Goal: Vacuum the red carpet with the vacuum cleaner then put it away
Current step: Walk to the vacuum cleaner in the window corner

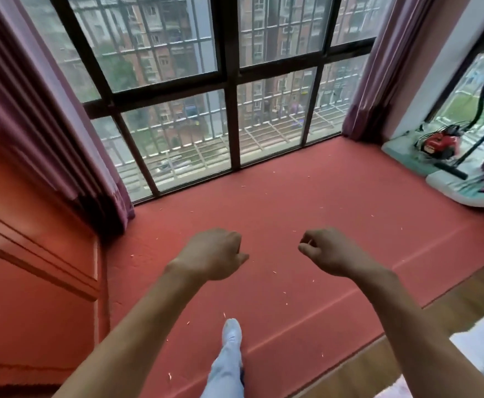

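Fists empty over the red carpet (292,202) below the big window (229,81).
My left hand (212,254) and right hand (329,251) are curled, gripping nothing. Pale scraps (275,272) dot the carpet and my foot (231,331) stands on it. The vacuum cleaner (440,145) sits on a pale cushion (398,152) in the far right corner, past the purple curtains (378,81), well apart from me.

surface: we see a red carpet (306,202) | lying on it: scattered pale scraps (224,314), one foot (231,331) | far right corner: green pad (401,152) bearing the vacuum cleaner (440,145), white cushion (459,191) just beside | near right: wooden floor (378,366)
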Motion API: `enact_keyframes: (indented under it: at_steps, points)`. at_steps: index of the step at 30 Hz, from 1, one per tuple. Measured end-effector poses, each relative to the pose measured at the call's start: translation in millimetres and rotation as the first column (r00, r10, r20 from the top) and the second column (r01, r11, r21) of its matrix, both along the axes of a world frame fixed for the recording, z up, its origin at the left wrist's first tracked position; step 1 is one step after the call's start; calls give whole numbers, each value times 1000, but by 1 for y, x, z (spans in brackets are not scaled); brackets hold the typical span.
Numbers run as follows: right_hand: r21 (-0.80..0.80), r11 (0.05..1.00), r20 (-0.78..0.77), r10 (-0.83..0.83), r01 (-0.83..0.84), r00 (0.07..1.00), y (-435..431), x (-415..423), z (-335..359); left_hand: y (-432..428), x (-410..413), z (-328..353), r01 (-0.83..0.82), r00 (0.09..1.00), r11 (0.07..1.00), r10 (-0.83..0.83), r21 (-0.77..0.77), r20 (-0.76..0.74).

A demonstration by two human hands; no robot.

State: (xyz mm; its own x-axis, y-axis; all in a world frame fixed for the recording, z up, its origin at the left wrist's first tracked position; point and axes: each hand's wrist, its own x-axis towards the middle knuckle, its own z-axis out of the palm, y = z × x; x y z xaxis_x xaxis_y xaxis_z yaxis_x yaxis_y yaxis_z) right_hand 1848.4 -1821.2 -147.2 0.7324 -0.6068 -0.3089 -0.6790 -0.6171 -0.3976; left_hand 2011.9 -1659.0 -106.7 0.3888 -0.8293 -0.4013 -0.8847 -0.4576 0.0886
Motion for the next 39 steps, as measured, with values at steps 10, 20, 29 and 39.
enact_keyframes:
  at_steps: [10,20,29,39]
  points:
    - [-41,923,-68,-385,383,920,-150,31,3,-223,92,-1,354,935,934,-354,-51,11]
    - [-2,769,-34,-639,639,768,-263,6,-3,-402,81,-10,599,800,799,-601,-52,-13]
    - [27,754,-5,-657,656,754,-438,-48,-14,-592,28,-16,605,796,794,-606,-53,2]
    - [-35,782,-33,-623,622,781,-624,-104,-2,-765,-39,-9,608,791,792,-610,-51,-52]
